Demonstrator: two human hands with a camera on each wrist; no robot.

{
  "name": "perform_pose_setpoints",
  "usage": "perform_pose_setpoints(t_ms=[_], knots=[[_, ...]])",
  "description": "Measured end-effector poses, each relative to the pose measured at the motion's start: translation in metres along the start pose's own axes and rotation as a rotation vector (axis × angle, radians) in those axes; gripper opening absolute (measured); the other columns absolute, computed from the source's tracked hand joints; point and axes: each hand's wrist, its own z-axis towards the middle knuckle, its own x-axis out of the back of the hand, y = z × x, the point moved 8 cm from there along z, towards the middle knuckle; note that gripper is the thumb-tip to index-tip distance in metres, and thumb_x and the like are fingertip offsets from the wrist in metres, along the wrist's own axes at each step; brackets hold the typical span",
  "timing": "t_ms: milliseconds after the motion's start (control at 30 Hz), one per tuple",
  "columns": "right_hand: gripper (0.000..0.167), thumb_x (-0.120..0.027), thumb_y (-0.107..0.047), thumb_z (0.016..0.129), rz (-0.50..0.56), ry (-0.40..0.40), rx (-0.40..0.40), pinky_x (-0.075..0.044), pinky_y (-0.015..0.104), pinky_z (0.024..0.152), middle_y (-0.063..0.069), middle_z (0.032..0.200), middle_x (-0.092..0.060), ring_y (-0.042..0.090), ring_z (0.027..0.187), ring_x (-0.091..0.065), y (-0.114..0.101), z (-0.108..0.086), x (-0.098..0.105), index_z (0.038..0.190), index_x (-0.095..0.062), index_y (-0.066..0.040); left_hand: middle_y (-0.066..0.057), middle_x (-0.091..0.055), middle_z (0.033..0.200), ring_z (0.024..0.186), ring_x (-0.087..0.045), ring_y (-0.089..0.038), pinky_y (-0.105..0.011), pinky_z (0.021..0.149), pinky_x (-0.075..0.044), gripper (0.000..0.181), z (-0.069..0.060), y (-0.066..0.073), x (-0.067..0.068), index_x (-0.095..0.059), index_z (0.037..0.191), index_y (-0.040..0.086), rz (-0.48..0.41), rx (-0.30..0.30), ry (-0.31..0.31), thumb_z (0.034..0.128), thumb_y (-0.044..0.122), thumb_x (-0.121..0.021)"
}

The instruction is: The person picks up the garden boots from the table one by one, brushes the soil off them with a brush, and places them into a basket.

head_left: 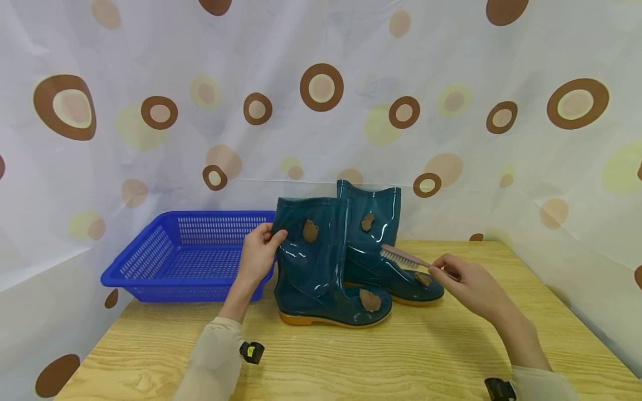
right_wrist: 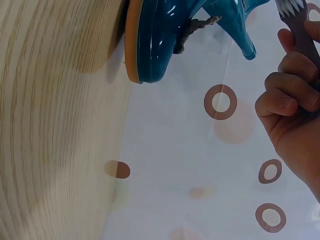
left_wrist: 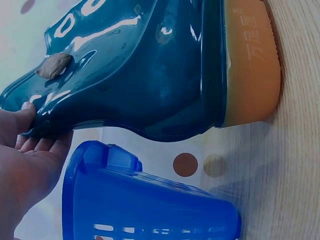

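Note:
A dark teal rain boot (head_left: 313,267) with an orange sole stands upright on the table, toe to the right. Brown patches of what looks like mud (head_left: 370,301) stick to its shaft and toe. My left hand (head_left: 258,253) pinches the back of its shaft near the top, thumb on the outside. Behind it stands a second teal boot (head_left: 373,245), also with brown patches. My right hand (head_left: 468,281) grips the handle of a brush (head_left: 401,256) with pale bristles facing down. The brush head is in front of the rear boot; whether it touches cannot be told.
A blue plastic basket (head_left: 125,273) with slotted walls stands left of the boots, close to my left hand. The wooden table (head_left: 321,362) ends at a patterned white sheet (head_left: 476,184) behind and at both sides.

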Motion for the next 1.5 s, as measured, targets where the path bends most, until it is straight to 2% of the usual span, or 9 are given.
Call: perform_pose_setpoints(t_ms=[200,500,733,1067,1267,1500], knots=[[0.023,-0.053,-0.036,0.103,-0.002,-0.017,0.017,-0.034,0.026,0.055,-0.006,0.066,-0.050,0.006,0.055,-0.040,-0.007,0.004,-0.002,0.103,-0.065,-0.016,-0.019,-0.072,0.104,0.085,-0.060,-0.021,-0.031,0.085,-0.053,0.030,0.000,0.001,0.003,-0.064,0.116,0.001,0.000,-0.002,0.012,0.0991,0.025,-0.062],[0.021,-0.053,-0.036,0.103,-0.020,-0.016,0.024,-0.033,0.025,0.055,-0.007,0.064,-0.045,0.005,0.054,-0.038,-0.008,0.004,-0.002,0.102,-0.064,-0.018,-0.020,-0.072,0.104,0.084,-0.058,-0.019,-0.025,0.079,-0.050,0.028,-0.001,0.001,0.002,-0.064,0.114,0.000,0.000,-0.010,0.019,0.0990,0.024,-0.062],[0.018,-0.054,-0.035,0.103,-0.016,-0.020,0.036,-0.032,0.025,0.053,-0.008,0.063,-0.043,0.005,0.053,-0.036,-0.012,0.003,-0.006,0.101,-0.065,-0.020,-0.020,-0.071,0.108,0.095,-0.064,-0.024,-0.038,0.092,-0.053,0.030,-0.003,-0.002,0.003,-0.064,0.116,0.000,-0.006,0.004,0.017,0.0991,0.025,-0.062],[0.021,-0.054,-0.036,0.103,-0.029,-0.027,0.043,-0.033,0.025,0.054,-0.009,0.065,-0.050,0.005,0.054,-0.037,-0.015,0.003,-0.007,0.100,-0.066,-0.018,-0.020,-0.072,0.105,0.090,-0.064,-0.023,-0.036,0.088,-0.054,0.028,-0.001,0.000,0.001,-0.064,0.114,0.000,0.010,-0.006,0.017,0.0994,0.024,-0.062],[0.021,-0.054,-0.037,0.102,-0.064,-0.042,0.052,-0.032,0.025,0.055,-0.009,0.064,-0.045,0.005,0.056,-0.038,-0.018,0.004,-0.008,0.101,-0.065,-0.019,-0.020,-0.071,0.103,0.088,-0.063,-0.022,-0.033,0.085,-0.054,0.027,0.001,0.000,0.002,-0.063,0.113,-0.001,0.027,-0.007,0.029,0.1008,0.024,-0.059],[0.022,-0.054,-0.040,0.102,-0.059,-0.062,0.037,-0.032,0.025,0.053,-0.008,0.062,-0.041,0.006,0.053,-0.036,-0.020,0.004,-0.011,0.102,-0.065,-0.020,-0.020,-0.071,0.105,0.091,-0.064,-0.025,-0.039,0.090,-0.054,0.027,-0.001,0.000,0.002,-0.063,0.113,0.000,0.024,0.007,0.025,0.1004,0.024,-0.060]])
